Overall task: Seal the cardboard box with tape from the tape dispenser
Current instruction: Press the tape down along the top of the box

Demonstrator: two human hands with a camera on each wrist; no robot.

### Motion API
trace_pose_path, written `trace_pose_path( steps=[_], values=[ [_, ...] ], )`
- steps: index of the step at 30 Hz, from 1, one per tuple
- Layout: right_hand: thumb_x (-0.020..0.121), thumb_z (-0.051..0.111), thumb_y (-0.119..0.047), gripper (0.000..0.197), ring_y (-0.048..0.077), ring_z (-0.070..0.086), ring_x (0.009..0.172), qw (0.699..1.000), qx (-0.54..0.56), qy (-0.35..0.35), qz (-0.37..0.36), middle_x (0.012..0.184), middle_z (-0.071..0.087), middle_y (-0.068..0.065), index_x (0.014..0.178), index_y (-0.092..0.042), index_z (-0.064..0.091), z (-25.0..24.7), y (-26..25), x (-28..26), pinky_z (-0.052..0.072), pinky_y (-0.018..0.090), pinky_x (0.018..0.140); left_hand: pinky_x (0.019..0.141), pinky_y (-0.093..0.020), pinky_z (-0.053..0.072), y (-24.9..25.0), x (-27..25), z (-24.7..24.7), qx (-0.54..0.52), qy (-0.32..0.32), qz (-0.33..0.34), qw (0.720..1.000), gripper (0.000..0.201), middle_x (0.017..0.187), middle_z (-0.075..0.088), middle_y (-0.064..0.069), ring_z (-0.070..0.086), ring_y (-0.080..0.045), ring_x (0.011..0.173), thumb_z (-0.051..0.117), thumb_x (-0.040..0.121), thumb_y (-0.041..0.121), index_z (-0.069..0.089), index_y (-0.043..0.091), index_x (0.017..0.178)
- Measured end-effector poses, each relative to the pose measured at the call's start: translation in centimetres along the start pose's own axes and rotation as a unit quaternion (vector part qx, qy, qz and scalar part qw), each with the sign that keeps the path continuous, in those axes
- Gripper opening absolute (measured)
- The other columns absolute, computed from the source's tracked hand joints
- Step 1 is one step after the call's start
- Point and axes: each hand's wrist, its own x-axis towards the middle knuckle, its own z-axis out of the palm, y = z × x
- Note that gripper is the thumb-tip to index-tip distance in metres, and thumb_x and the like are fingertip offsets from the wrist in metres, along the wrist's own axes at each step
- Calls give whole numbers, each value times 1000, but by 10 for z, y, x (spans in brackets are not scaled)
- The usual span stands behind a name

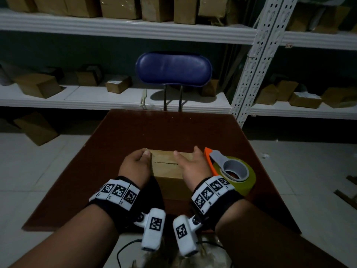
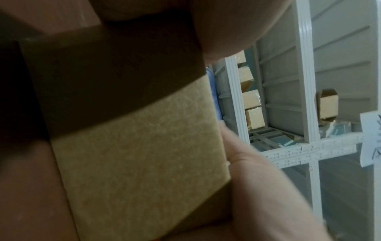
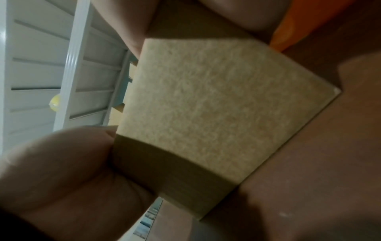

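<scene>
My wrist bands [image 1: 117,192] with their printed markers sit nearest me, at the bench's [image 1: 135,132] near edge. Just past them my left hand [image 1: 135,163] wraps the left end of the cardboard box [image 1: 168,171], thumb on top and fingers curled round its far corner. My right hand [image 1: 190,165] grips the right end, thumb laid on the top by the seam, fingers down the side. The box stands near the bench's front edge, its flaps shut, but I see no tape over the seam. The tape dispenser [image 1: 229,169], orange with a yellow-green roll, lies just beside my right hand toward the bench's right edge, untouched. By my reckoning the box is only steadied; picking up the dispenser and all the taping are left.
</scene>
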Motion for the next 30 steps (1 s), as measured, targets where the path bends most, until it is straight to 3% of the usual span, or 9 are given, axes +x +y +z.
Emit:
trace_pose_path(
  steps=[4, 6, 8, 11, 15, 19, 24, 27, 30],
  values=[
    [96, 61, -46, 84, 26, 23, 152, 999, -33, -2, -10, 168, 19, 1, 161, -25, 12, -2, -1, 0, 26, 41, 120, 83, -25, 35, 2, -1, -2, 0, -5, -15, 1000, 37, 110, 65, -4, 58, -18, 97, 41, 105, 39, 66, 16, 119],
    [98, 59, -44, 79, 25, 25, 151, 999, -43, -2, -12, 167, 22, 1, 161, -25, 15, -3, -3, 0, 28, 39, 117, 74, -27, 35, 5, 0, -2, 14, -20, -8, 1000, 50, 104, 69, -13, 58, -20, 81, 36, 105, 46, 69, 9, 104],
    [99, 57, -42, 75, 25, 25, 152, 999, -47, -2, -14, 167, 22, 0, 161, -26, 17, -3, -3, -3, 28, 38, 117, 77, -29, 36, 8, -1, -1, 13, -38, -1, 999, 62, 110, 69, -21, 63, -34, 92, 34, 102, 53, 69, 1, 108],
    [102, 54, -40, 70, 25, 24, 152, 998, -59, -1, -15, 167, 21, -1, 161, -29, 17, -3, -3, -3, 27, 38, 117, 78, -32, 39, 4, -1, 1, 7, -65, -7, 998, 54, 91, 68, 4, 62, -16, 84, 43, 94, 66, 68, 19, 91],
    [105, 48, -36, 65, 24, 22, 153, 998, -67, -7, -12, 168, 20, -2, 161, -29, 16, -5, -4, -2, 24, 39, 119, 74, -34, 54, -1, -4, 4, 2, -68, 3, 998, 53, 88, 76, 3, 71, -18, 84, 71, 72, 69, 71, 21, 92],
    [107, 45, -30, 61, 22, 19, 154, 998, -56, -16, -14, 168, 17, -4, 161, -28, 17, -9, -4, 0, 21, 36, 120, 63, -28, 51, 4, -7, 3, 21, -83, 4, 996, 55, 83, 76, 4, 72, -15, 79, 89, 57, 58, 70, 19, 91],
    [106, 44, -39, 62, 22, 19, 154, 997, -69, -23, -18, 168, 17, -2, 161, -28, 17, -9, -4, 6, 20, 39, 122, 57, -21, 44, 10, -9, 2, 36, -87, 14, 995, 42, 81, 72, 7, 68, -11, 79, 92, 62, 42, 65, 21, 87],
    [105, 44, -40, 62, 23, 20, 154, 997, -73, -23, -21, 168, 18, -2, 161, -28, 18, -10, -3, 7, 21, 40, 122, 69, -30, 53, 6, -3, 2, 31, -87, 7, 996, 49, 89, 75, 5, 70, -16, 85, 90, 62, 50, 68, 20, 95],
    [105, 44, -41, 63, 23, 21, 153, 996, -85, -28, -21, 168, 19, -2, 161, -28, 19, -11, -5, 9, 21, 40, 122, 74, -34, 55, 1, 0, 0, 14, -96, 9, 995, 37, 89, 76, 5, 71, -15, 85, 85, 73, 46, 71, 20, 95]
  ],
)
